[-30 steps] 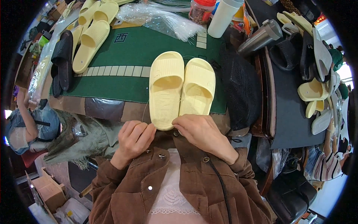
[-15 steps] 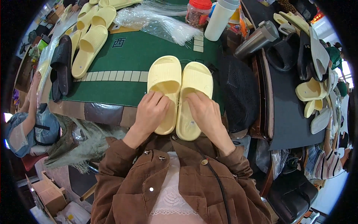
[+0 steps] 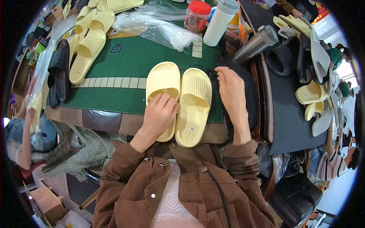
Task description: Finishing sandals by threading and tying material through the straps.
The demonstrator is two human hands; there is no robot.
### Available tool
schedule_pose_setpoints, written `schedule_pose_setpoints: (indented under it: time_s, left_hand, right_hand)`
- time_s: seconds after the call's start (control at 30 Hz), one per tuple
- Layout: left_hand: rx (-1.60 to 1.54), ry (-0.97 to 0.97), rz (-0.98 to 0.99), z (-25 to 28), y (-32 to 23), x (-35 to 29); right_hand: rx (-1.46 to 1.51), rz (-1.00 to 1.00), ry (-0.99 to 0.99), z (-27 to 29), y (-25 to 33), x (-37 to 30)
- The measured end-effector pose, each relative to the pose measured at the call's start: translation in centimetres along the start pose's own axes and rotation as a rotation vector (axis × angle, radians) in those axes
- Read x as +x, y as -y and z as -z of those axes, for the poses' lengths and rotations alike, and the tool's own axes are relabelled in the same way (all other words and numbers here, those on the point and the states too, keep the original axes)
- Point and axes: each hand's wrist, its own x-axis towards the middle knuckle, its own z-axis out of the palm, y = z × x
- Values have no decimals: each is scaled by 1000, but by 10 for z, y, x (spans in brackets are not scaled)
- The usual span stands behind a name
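Two pale yellow slippers lie side by side in front of me, toes pointing away. My left hand (image 3: 161, 114) is closed at the strap opening of the left slipper (image 3: 162, 78), its fingertips tucked against the strap's edge. The right slipper (image 3: 192, 108) has a small white size sticker on its footbed, and no hand touches it. Just to its right, my right hand (image 3: 232, 87) is raised with bent fingers drawn together. A small dark object, too unclear to name, is near those fingertips. Whatever they may pinch is hidden.
Beyond the slippers a bundle of clear plastic strands (image 3: 163, 30) lies on the green mat (image 3: 129, 57). A red-lidded jar (image 3: 197, 17), a white bottle (image 3: 220, 22) and a steel flask (image 3: 256, 45) stand back right. More yellow slippers (image 3: 88, 53) and black slippers (image 3: 62, 68) lie left; other people sit at both sides.
My right hand has left the right slipper's strap and moved up and to the right, beside it. The left hand stays at the left slipper. The whole view has shifted slightly.
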Motion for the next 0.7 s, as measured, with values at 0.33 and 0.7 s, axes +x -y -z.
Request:
schedule_pose_setpoints:
  time_s: [0.33, 0.7]
  left_hand:
    - [-15, -1, -8, 1, 0, -4]
    - [-51, 14, 19, 1, 2, -4]
  right_hand:
    - [-345, -179, 327, -46, -19, 25]
    - [466, -154, 232, -74, 4, 56]
